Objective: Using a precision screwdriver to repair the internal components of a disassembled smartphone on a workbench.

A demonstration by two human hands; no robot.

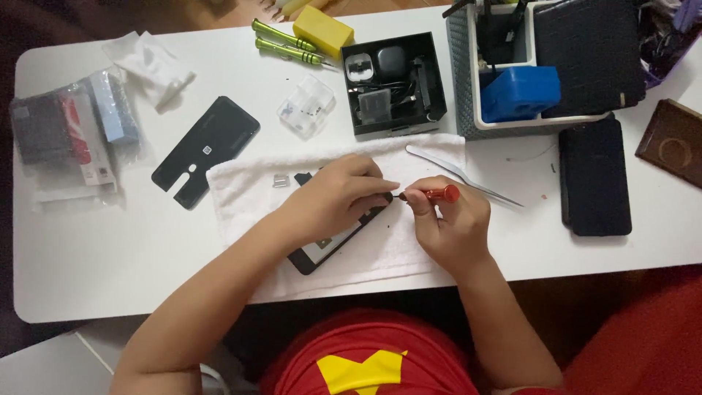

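Observation:
An opened black phone (333, 245) lies on a white towel (241, 186) in front of me. My left hand (333, 201) rests on top of the phone and presses it down, covering most of it. My right hand (446, 223) grips a small red-handled screwdriver (435, 194), its tip pointing left at the phone's upper edge beside my left fingertips. A small grey metal part (281, 180) lies on the towel left of the phone. Silver tweezers (461, 175) lie on the towel's right end, just above my right hand.
A black phone back cover (208, 150) lies left of the towel, plastic bags (66, 135) farther left. Behind: green screwdrivers (285, 40), a yellow block (322, 31), a clear screw case (307, 106), a black box of accessories (395, 84), a grey basket (468, 80). Dark phone (594, 175) at right.

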